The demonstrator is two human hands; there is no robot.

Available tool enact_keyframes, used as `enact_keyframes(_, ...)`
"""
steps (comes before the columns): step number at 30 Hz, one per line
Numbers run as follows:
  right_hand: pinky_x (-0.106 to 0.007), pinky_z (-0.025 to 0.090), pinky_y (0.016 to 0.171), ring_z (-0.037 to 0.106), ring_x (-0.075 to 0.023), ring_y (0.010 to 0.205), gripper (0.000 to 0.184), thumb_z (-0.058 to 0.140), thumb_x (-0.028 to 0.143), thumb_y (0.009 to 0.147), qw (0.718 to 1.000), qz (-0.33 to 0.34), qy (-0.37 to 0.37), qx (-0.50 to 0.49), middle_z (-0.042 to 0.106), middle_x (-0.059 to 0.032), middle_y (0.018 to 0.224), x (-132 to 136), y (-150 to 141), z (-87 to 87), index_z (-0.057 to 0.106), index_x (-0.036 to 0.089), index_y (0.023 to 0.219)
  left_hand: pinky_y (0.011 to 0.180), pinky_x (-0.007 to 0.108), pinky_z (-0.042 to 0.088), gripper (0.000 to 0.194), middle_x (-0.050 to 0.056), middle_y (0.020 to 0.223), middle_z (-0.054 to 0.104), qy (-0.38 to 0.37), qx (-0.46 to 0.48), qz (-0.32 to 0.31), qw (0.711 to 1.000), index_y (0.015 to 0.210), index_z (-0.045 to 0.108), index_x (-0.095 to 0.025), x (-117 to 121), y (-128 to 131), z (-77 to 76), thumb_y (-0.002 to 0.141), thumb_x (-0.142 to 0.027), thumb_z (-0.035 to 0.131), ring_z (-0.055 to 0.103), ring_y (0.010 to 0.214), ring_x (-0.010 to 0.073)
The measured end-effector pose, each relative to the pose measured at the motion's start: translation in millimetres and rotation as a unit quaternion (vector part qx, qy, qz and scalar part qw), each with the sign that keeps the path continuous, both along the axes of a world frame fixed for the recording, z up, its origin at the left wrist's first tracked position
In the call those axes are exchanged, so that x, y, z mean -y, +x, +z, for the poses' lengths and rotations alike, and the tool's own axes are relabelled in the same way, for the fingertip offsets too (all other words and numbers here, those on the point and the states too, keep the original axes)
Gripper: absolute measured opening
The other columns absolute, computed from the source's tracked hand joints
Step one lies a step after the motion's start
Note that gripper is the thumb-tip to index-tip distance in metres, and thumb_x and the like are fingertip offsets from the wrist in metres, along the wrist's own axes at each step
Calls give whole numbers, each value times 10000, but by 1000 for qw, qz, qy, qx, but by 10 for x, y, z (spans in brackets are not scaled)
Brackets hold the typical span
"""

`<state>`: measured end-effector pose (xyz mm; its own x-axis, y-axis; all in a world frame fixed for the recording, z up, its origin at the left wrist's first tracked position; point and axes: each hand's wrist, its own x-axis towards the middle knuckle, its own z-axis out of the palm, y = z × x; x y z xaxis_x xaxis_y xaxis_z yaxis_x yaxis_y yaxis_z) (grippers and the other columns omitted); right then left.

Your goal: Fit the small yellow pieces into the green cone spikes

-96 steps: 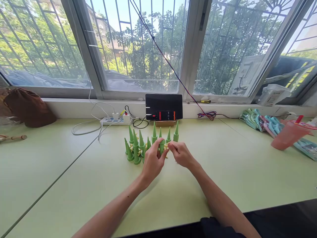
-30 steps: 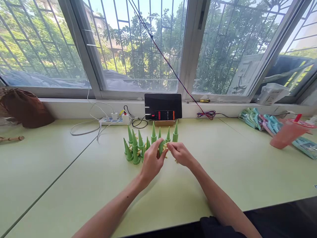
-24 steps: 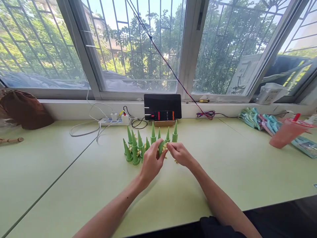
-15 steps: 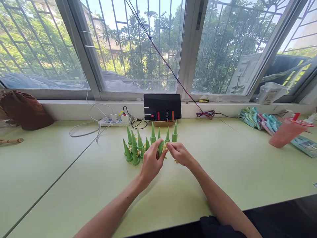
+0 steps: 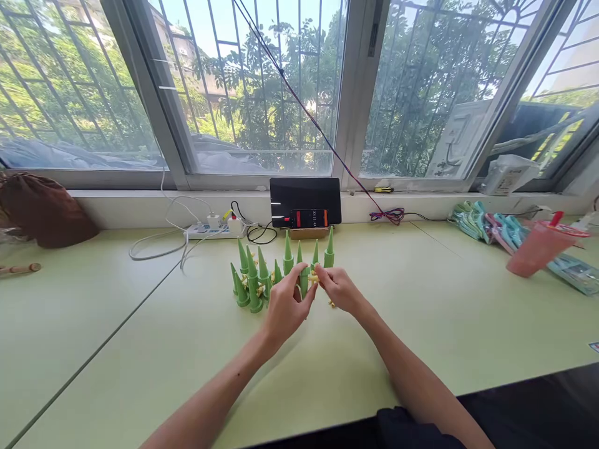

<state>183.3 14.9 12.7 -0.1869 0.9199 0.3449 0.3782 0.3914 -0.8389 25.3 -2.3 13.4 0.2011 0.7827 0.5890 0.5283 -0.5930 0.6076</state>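
Note:
My left hand (image 5: 286, 302) is closed around a green cone-topped piece (image 5: 304, 282), held upright between thumb and fingers. My right hand (image 5: 340, 288) pinches a small yellow piece (image 5: 314, 278) against the right side of that green piece. Whether the two are joined cannot be made out. Several more green cone-topped pieces (image 5: 253, 284) stand on the table to the left of and behind my hands, with small yellow bits among them. Another small yellow piece (image 5: 332, 304) lies just below my right hand.
Behind the cones a phone (image 5: 309, 218) leans on a dark tablet (image 5: 304, 190). A power strip (image 5: 215, 231) with cables lies to their left. A pink cup (image 5: 543, 249) and bagged items (image 5: 472, 219) are at right; a brown bag (image 5: 44, 209) sits far left.
The yellow piece in my right fingers shows more plainly beside the green piece. Both hands stay almost in place, and the view has shifted slightly.

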Motion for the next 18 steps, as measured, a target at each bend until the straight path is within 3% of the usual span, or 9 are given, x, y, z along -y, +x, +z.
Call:
enact_keyframes(8,-285,231,504,312,-125,498,590,293,636,953,983,-175,51,16,338,23,497,-66,41,-35,303,211,544,635,251,438,418,-26,625,577,-79,-137,-14,987,1254,551,-177,-26,-8,-117,856,-304,568,569,608,159)
enact_keyframes(18,-290,228,507,310,-125,482,585,298,626,959,981,-185,60,23,327,25,479,-52,33,-31,289,213,544,703,299,435,414,135,943,701,-165,-266,14,950,1252,559,-148,-2,-12,-107,868,-300,545,654,905,277)
